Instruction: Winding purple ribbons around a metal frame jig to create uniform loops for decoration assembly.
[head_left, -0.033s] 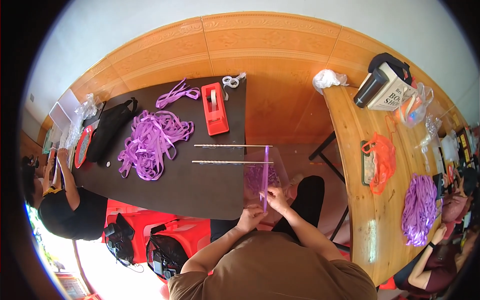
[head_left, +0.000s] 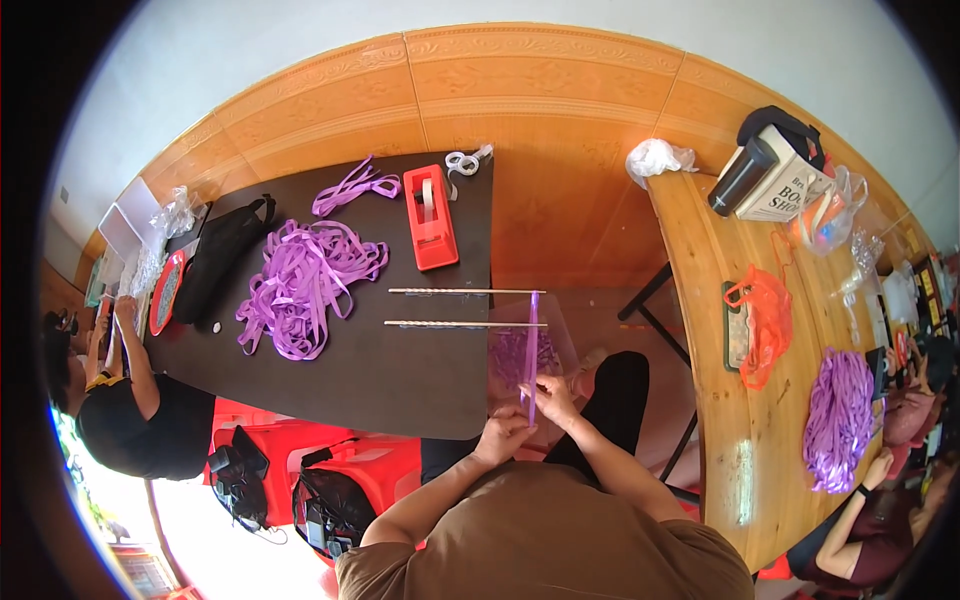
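A purple ribbon (head_left: 533, 350) runs taut from two thin sticks down toward my lap. The far stick (head_left: 460, 291) and the near stick (head_left: 450, 324) lie level, their right ends jutting past the dark table's edge, and the ribbon passes over these ends. My left hand (head_left: 505, 436) is closed at the ribbon's lower end. Just above and to its right, my right hand (head_left: 553, 400) pinches the ribbon with thumb and fingers. Beneath the sticks, a clear bin (head_left: 565, 335) holds purple ribbon pieces, partly hidden by the ribbon and my hands.
The dark table (head_left: 380, 385) bears a ribbon heap (head_left: 305, 285), a red tape dispenser (head_left: 431, 218), scissors (head_left: 462, 163) and a black pouch (head_left: 215, 262). On the right, a wooden table (head_left: 720, 440) carries a ribbon bundle (head_left: 838, 420) and an orange bag (head_left: 766, 325). People sit at both sides.
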